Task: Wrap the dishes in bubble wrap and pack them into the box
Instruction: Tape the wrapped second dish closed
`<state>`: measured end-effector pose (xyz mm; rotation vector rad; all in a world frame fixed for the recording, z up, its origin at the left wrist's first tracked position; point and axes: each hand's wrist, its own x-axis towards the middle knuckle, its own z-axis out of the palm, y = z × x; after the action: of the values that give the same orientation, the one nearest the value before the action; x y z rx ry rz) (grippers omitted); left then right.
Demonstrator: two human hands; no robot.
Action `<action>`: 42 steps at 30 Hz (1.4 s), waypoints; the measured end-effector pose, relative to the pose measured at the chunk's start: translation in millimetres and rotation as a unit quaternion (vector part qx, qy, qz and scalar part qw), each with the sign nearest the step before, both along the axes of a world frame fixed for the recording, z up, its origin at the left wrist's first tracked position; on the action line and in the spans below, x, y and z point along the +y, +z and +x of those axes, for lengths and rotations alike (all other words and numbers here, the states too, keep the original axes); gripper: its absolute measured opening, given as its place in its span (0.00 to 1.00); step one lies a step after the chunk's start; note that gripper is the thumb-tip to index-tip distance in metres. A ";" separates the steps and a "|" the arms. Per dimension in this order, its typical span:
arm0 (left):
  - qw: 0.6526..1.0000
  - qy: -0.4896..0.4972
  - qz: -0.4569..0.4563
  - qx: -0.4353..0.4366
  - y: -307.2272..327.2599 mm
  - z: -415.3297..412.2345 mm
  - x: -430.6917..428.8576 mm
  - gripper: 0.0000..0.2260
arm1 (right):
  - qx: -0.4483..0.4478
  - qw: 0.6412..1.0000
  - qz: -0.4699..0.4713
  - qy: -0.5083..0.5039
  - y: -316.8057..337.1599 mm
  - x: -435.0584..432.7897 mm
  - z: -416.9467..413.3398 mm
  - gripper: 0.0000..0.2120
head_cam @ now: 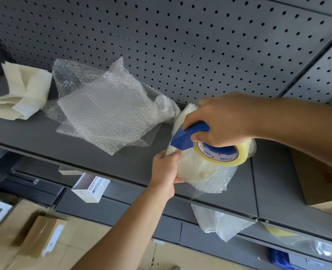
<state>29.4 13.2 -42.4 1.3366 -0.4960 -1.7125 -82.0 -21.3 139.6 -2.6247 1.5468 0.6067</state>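
Note:
A dish wrapped in bubble wrap (198, 168) lies on the grey shelf (34, 133) near its front edge. My left hand (166, 168) grips the bundle's left side. My right hand (221, 119) holds a blue tape dispenser (188, 136) with a roll of clear tape (225, 152), pressed against the top of the bundle. Loose sheets of bubble wrap (106, 112) lie piled on the shelf to the left. A cardboard box (321, 182) stands at the right edge, only partly in view.
A folded cream sheet (22, 92) sits at the shelf's far left. The perforated back panel (180, 36) rises behind. Below hang a small white box (90, 188) and plastic bags (219, 221); cardboard boxes (34, 236) lie on the floor.

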 end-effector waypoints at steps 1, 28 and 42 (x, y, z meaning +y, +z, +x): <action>1.000 -0.003 -0.006 -0.003 0.2 -0.4 -0.2 0.06 | 0.001 1.000 0.005 -0.002 0.9 -0.3 -0.2 0.15; 1.000 0.010 0.004 -0.014 -3.0 -3.7 -2.8 0.07 | 0.049 0.997 0.050 0.014 2.4 -4.0 18.5 0.15; 0.999 0.036 0.024 0.007 1.3 8.4 -8.6 0.06 | 0.077 0.997 0.001 0.016 2.6 13.7 0.2 0.15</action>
<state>37.8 4.6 -41.1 1.3601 -0.3977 -1.6831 -81.8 -7.6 142.3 -2.6636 1.5419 0.8306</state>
